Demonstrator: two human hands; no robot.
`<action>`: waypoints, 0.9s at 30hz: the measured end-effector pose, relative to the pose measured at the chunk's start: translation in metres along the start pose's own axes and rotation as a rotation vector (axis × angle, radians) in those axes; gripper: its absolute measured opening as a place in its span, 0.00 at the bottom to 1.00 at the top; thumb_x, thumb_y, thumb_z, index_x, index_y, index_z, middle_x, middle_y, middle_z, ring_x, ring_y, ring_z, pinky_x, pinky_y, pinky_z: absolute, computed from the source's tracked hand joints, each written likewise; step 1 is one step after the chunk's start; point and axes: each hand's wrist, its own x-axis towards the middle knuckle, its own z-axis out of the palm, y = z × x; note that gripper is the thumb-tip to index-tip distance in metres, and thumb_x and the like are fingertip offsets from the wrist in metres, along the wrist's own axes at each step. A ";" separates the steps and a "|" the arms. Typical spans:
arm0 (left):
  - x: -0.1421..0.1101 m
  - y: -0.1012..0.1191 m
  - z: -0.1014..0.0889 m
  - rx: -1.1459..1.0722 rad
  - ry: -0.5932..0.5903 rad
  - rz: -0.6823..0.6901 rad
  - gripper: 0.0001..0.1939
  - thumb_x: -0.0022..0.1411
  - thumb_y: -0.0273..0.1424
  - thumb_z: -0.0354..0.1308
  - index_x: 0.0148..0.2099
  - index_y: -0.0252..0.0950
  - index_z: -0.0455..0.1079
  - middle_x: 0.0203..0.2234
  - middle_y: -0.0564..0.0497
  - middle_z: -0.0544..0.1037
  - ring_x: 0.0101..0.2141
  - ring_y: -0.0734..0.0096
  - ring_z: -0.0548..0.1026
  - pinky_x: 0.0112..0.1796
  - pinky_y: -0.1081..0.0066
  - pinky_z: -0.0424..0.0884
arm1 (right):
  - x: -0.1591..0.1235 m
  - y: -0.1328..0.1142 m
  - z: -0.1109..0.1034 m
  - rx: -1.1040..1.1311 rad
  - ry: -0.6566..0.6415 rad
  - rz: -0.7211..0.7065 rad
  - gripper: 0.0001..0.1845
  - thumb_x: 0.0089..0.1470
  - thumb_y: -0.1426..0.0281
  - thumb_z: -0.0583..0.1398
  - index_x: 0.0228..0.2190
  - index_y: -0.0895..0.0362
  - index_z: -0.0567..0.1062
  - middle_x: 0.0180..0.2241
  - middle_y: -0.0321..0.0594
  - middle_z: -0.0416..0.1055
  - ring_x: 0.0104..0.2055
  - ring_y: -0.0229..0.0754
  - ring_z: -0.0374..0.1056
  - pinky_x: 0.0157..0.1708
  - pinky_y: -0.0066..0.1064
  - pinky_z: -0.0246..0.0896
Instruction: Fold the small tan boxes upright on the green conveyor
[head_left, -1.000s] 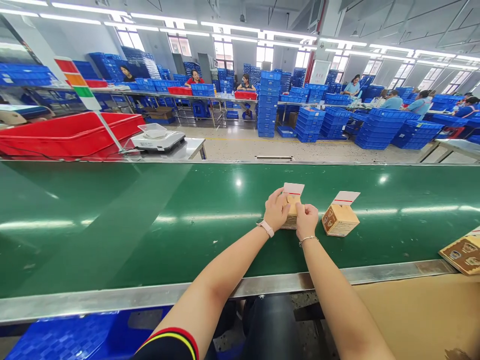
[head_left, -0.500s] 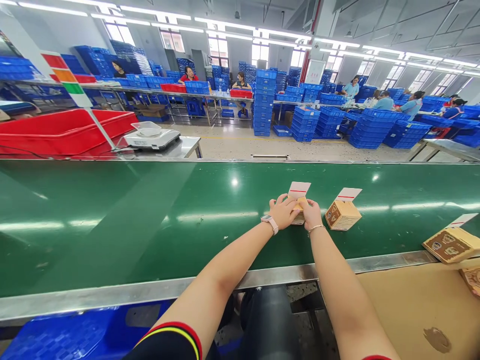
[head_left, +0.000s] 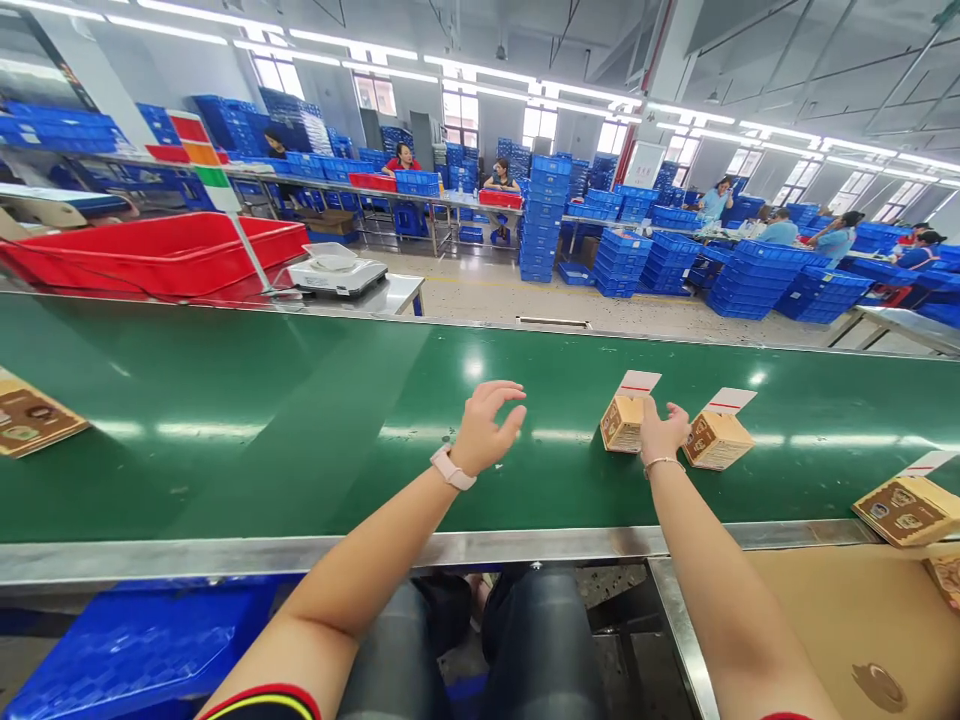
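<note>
- Head camera looks down across a factory floor, where co-workers sit and stand at long tables among stacks of blue plastic crates [head_left: 544, 215].
- A green conveyor belt [head_left: 225, 480] runs crosswise in front of the person, edged by a steel rail, with a sheet of brown cardboard [head_left: 847, 620] below its near side.
- Beyond the belt lies a large red plastic bin [head_left: 150, 255], its contents hidden; a digital scale [head_left: 337, 277] with a clear dish on top stands beside it on a steel table.
- A blue crate [head_left: 135, 640] sits on the floor at lower left.
- Two kraft boxes [head_left: 622, 424] [head_left: 716, 440] stand on the belt, well right of centre, slightly apart, each with a white card [head_left: 638, 383] striped red rising from it. Their brown printing is too small to read.
- A flat printed carton [head_left: 907, 510] lies on the belt at the right edge.
- The left hand [head_left: 484, 430], fingers loosely curled and open, hangs over the belt, holding nothing.
- The right hand [head_left: 664, 430], fingers spread, sits between the boxes, right against the nearer one, gripping neither.
</note>
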 end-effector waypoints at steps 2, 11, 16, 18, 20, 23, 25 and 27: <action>0.007 0.003 -0.017 -0.088 0.085 -0.027 0.08 0.59 0.34 0.54 0.38 0.37 0.72 0.37 0.46 0.79 0.41 0.63 0.75 0.44 0.60 0.71 | -0.023 -0.017 0.003 0.078 0.086 -0.153 0.20 0.45 0.66 0.62 0.41 0.54 0.63 0.52 0.46 0.60 0.58 0.44 0.56 0.58 0.39 0.55; 0.012 0.069 -0.044 -0.682 0.222 0.211 0.07 0.64 0.28 0.53 0.34 0.37 0.70 0.27 0.51 0.75 0.33 0.71 0.74 0.36 0.69 0.71 | -0.180 -0.101 0.021 0.977 -0.663 -0.347 0.15 0.43 0.79 0.64 0.32 0.48 0.73 0.32 0.28 0.65 0.27 0.30 0.62 0.29 0.27 0.66; 0.021 0.067 -0.052 -0.812 0.159 0.187 0.10 0.66 0.26 0.52 0.31 0.37 0.70 0.27 0.52 0.74 0.32 0.73 0.73 0.36 0.70 0.71 | -0.203 -0.112 0.023 1.062 -0.984 -0.171 0.08 0.52 0.71 0.62 0.36 0.49 0.75 0.32 0.31 0.65 0.23 0.30 0.59 0.28 0.31 0.68; 0.028 0.061 -0.057 -0.847 0.123 0.140 0.09 0.65 0.27 0.54 0.31 0.37 0.70 0.26 0.53 0.74 0.31 0.75 0.73 0.35 0.71 0.71 | -0.196 -0.113 0.028 1.027 -1.083 -0.165 0.07 0.52 0.64 0.61 0.36 0.50 0.75 0.30 0.33 0.64 0.23 0.33 0.58 0.31 0.38 0.69; 0.033 0.055 -0.062 -0.854 0.073 0.071 0.05 0.64 0.31 0.58 0.34 0.37 0.71 0.25 0.53 0.74 0.30 0.75 0.73 0.33 0.72 0.71 | -0.185 -0.112 0.033 0.967 -1.148 -0.171 0.10 0.51 0.59 0.61 0.35 0.48 0.76 0.27 0.34 0.63 0.22 0.34 0.56 0.33 0.43 0.69; 0.040 0.048 -0.068 -0.827 -0.008 -0.006 0.09 0.62 0.36 0.61 0.35 0.35 0.72 0.24 0.52 0.75 0.29 0.74 0.74 0.32 0.73 0.71 | -0.167 -0.106 0.037 0.873 -1.167 -0.186 0.12 0.47 0.54 0.63 0.33 0.44 0.76 0.25 0.34 0.63 0.20 0.36 0.54 0.34 0.46 0.67; 0.043 0.046 -0.071 -0.809 -0.034 -0.007 0.11 0.62 0.37 0.60 0.33 0.35 0.73 0.24 0.52 0.75 0.29 0.75 0.73 0.32 0.72 0.71 | -0.159 -0.101 0.036 0.834 -1.117 -0.198 0.13 0.45 0.51 0.63 0.32 0.43 0.75 0.23 0.34 0.62 0.21 0.37 0.54 0.35 0.48 0.67; 0.045 0.045 -0.073 -0.796 -0.046 0.015 0.11 0.62 0.38 0.59 0.32 0.35 0.73 0.25 0.50 0.76 0.30 0.74 0.73 0.33 0.72 0.72 | -0.155 -0.097 0.033 0.802 -1.014 -0.203 0.13 0.44 0.49 0.64 0.30 0.42 0.75 0.22 0.34 0.60 0.21 0.39 0.53 0.36 0.48 0.67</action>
